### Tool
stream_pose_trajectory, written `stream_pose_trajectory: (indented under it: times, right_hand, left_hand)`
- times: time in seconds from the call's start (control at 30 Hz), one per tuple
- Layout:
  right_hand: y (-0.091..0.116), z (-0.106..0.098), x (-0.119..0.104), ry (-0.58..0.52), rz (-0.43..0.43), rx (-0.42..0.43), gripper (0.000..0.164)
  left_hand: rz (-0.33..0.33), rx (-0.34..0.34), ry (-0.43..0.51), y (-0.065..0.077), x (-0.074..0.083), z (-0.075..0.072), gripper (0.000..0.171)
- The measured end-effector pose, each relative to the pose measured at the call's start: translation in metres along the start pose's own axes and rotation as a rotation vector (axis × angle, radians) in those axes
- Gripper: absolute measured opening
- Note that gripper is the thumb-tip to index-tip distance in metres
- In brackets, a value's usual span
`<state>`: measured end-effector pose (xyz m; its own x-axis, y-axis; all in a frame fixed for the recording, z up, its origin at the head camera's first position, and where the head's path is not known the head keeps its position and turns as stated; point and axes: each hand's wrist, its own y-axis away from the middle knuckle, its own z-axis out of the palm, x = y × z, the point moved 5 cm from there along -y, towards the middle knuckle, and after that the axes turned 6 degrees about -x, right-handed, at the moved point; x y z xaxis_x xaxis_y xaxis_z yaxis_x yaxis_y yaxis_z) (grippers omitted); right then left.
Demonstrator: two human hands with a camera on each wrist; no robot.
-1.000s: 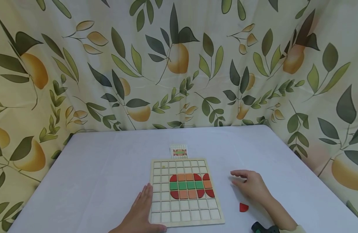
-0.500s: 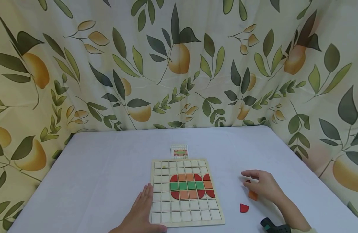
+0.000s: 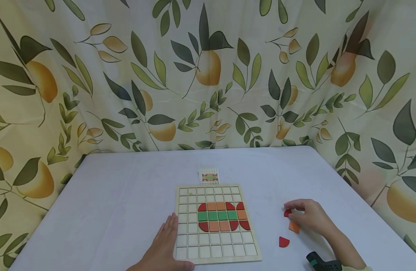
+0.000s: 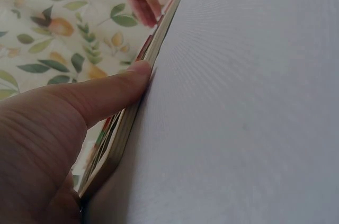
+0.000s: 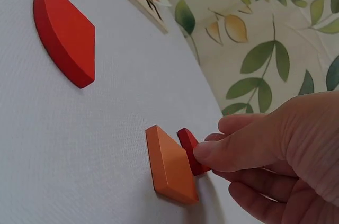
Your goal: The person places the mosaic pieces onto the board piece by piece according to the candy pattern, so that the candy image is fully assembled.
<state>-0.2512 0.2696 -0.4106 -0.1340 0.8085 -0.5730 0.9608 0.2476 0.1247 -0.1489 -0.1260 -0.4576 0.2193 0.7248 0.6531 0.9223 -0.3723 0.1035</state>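
At the table's right side, my right hand (image 3: 311,218) pinches a small red quarter-circle tile (image 3: 287,213) between thumb and fingers. An orange square tile (image 5: 169,166) lies close beside that thumb in the right wrist view. Nearer the front is a second red quarter-circle tile (image 3: 284,242), apart from the hand. My left hand (image 3: 162,241) rests against the wooden grid board (image 3: 204,251), fingers straight along its left side and thumb at the front corner. Red, orange and green tiles (image 3: 217,216) fill several of the board's cells. In the left wrist view, the thumb touches the board's edge (image 4: 127,123).
A small card (image 3: 208,177) printed with a coloured grid pattern lies just behind the board. The white-covered table (image 3: 126,188) runs back to a curtain (image 3: 201,101) with leaves and fruit. A black device (image 3: 324,262) sits at the right wrist.
My right hand has moved right, away from the board, and come to the red tile by the orange one. The left hand and the board have stayed in place.
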Motion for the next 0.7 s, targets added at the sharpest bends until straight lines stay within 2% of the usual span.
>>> stream_pose_trajectory:
  times: [0.37,0.7]
  right_hand:
    - [-0.004,0.004,0.002,-0.022,0.025,0.042,0.023]
    - [-0.008,0.017,-0.012,-0.059,0.044,0.085,0.024]
  left_hand:
    - [-0.005,-0.006,-0.022,0.0,0.001,-0.001,0.132]
    - [-0.005,-0.006,-0.015,0.0,0.003,-0.002,0.133]
